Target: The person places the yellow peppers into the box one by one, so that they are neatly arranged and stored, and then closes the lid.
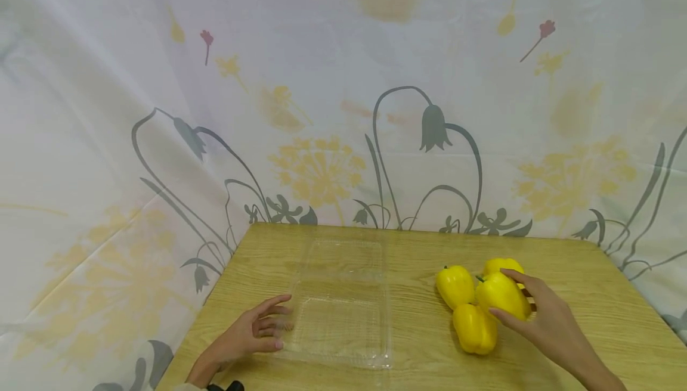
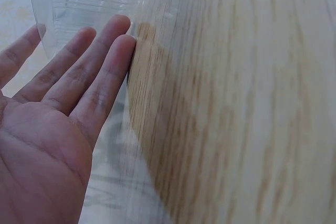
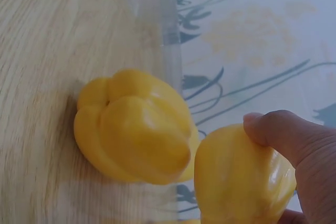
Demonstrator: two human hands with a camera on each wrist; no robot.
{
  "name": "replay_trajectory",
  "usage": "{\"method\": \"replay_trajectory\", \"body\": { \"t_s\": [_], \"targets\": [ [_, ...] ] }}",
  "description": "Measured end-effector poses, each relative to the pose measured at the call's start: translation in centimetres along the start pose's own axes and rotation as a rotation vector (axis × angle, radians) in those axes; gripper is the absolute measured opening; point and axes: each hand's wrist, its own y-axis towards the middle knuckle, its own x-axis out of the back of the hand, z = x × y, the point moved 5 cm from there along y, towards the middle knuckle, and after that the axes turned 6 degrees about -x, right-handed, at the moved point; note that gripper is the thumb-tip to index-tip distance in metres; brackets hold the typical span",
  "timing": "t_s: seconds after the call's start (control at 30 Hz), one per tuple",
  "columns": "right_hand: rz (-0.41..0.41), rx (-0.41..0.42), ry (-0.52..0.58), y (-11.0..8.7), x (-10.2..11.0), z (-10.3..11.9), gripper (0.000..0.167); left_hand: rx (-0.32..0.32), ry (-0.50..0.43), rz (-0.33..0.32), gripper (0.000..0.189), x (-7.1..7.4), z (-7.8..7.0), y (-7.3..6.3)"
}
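Observation:
Four-lobed yellow bell peppers lie grouped on the table's right side. My right hand (image 1: 553, 319) grips one yellow bell pepper (image 1: 504, 297), thumb on one side and fingers on the other. Around it are a pepper to the left (image 1: 455, 286), one in front (image 1: 475, 332) and one behind (image 1: 501, 264), partly hidden. In the right wrist view the held pepper (image 3: 241, 177) is beside another pepper (image 3: 136, 129). A clear plastic clamshell container (image 1: 387, 325) lies opened out mid-table. My left hand (image 1: 249, 332) is at its left edge, fingers loosely extended; contact is hard to tell.
The wooden table (image 1: 418, 361) meets a flower-printed curtain (image 1: 343, 81) at its back edge. More of that cloth hangs at the left and right sides. A dark object (image 1: 233, 386) shows near my left wrist.

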Motion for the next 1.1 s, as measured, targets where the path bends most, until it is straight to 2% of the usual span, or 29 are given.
{"method": "replay_trajectory", "body": {
  "t_s": [0.4, 0.63, 1.1],
  "targets": [
    [-0.018, 0.067, 0.004, 0.6, -0.9, 1.4, 0.074, 0.021, -0.003, -0.011, 0.077, 0.0, 0.0, 0.0],
    [-0.034, 0.095, 0.022, 0.9, -1.4, 1.9, 0.073, 0.013, -0.009, -0.001, 0.076, -0.1, -0.2, 0.0],
    [0.041, 0.104, 0.045, 1.8, -3.0, 3.9, 0.075, 0.024, -0.014, -0.001, 0.077, 0.0, -0.1, 0.0]
  ]
}}
